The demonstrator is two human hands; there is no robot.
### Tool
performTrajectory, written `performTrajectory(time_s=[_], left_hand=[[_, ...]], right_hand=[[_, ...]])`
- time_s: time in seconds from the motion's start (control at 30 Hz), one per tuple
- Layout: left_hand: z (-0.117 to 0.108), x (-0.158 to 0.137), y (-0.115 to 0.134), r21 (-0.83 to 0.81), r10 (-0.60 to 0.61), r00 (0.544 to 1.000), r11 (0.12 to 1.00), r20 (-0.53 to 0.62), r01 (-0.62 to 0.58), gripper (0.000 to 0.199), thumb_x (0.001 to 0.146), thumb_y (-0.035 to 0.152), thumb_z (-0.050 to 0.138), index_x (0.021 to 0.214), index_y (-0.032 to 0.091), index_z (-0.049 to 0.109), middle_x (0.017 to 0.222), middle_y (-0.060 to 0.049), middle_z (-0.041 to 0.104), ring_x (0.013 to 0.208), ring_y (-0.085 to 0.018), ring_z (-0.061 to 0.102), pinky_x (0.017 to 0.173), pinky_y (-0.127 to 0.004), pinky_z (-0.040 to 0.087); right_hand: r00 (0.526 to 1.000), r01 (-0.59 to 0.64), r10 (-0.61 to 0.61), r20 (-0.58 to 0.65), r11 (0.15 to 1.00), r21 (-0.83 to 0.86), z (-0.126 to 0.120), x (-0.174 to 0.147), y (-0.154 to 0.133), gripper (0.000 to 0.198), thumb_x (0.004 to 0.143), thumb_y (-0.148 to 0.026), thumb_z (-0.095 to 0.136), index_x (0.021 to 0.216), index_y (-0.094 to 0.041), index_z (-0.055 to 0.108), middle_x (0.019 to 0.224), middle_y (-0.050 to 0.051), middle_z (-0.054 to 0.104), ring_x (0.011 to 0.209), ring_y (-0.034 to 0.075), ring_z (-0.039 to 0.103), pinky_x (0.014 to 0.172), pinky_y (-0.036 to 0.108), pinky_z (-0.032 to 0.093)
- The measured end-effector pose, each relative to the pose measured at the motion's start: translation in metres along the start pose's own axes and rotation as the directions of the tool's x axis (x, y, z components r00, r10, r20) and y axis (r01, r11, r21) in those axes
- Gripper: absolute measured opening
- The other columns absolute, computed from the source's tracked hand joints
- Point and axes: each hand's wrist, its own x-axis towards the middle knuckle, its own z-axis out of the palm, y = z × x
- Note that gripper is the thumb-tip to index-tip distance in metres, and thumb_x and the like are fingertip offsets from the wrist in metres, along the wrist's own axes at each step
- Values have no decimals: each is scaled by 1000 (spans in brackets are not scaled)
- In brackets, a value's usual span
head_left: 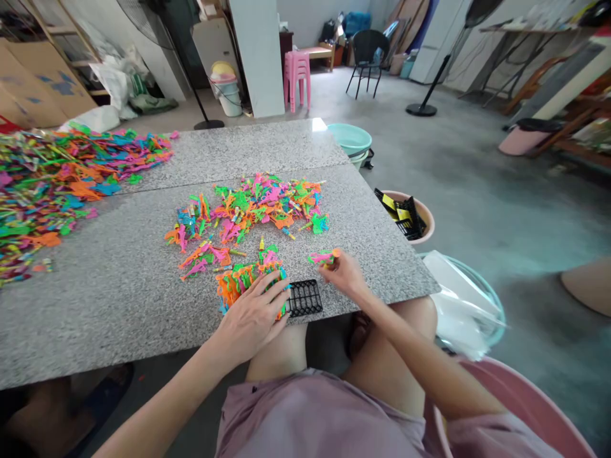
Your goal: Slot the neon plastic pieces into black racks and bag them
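Note:
My left hand [255,312] lies with fingers stretched over rows of orange, green and blue plastic toy pieces [231,286] standing packed in a black grid rack. The bare right part of the black rack [306,298] shows beside my fingertips, near the table's front edge. Just beyond and right of the rack, my right hand [344,273] pinches small plastic toy pieces [321,257] in pink, green and orange; their exact kind is too small to tell. A loose heap of similar pieces [267,200] lies farther back on the table.
A much larger pile of coloured pieces [52,184] covers the left of the speckled stone table [143,305]. Right of the table, a tub [428,222] holds black racks with yellow parts. A basin with clear plastic [458,305] and a large pink tub [529,394] stand close by my right leg.

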Motion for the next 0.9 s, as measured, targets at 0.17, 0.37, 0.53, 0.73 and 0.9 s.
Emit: performTrajectory(time_s=[0.17, 0.37, 0.53, 0.73, 0.9], left_hand=[[0, 2, 0, -19, -4, 1000, 1000, 1, 4, 27, 91, 21, 55, 115, 12, 64, 128, -12, 62, 131, -32, 44, 108, -52, 43], [5, 2, 0, -43, -16, 1000, 999, -6, 16, 27, 90, 21, 56, 114, 13, 64, 126, -11, 63, 132, -31, 43, 110, -52, 40], [3, 1, -1, -65, -52, 999, 996, 12, 53, 49, 90, 22, 58, 137, 17, 48, 134, -10, 58, 132, -29, 42, 109, -48, 41], [1, 3, -1, -50, -25, 1000, 998, -3, 25, 26, 93, 28, 57, 117, 20, 61, 124, -9, 62, 127, -29, 46, 107, -50, 43], [6, 1, -3, 15, -5, 1000, 1000, -30, 6, 25, 92, 31, 60, 114, 21, 62, 127, -8, 61, 126, -30, 47, 105, -50, 45]], right_hand=[[982, -137, 32, 188, 802, 581, 62, -64, -15, 19, 76, -32, 63, 87, -21, 53, 69, -1, 65, 60, 17, 67, 61, 31, 57], [991, 25, -29, 130, 999, 32, 67, -70, -28, 6, 76, -23, 60, 71, -21, 59, 68, 2, 69, 66, 20, 67, 61, 27, 49], [974, 108, -33, 222, 936, -334, 65, -63, -54, 13, 74, -18, 62, 87, -19, 64, 79, 7, 72, 72, 22, 68, 62, 26, 43], [901, 256, -165, 402, 949, -186, 51, -47, -45, 21, 72, -15, 69, 92, -18, 64, 79, 3, 70, 70, 18, 65, 62, 23, 43], [988, 140, -151, 12, 882, -450, 0, 41, -28, 26, 87, -10, 50, 106, -18, 65, 99, 8, 68, 86, 18, 64, 75, 27, 47]])
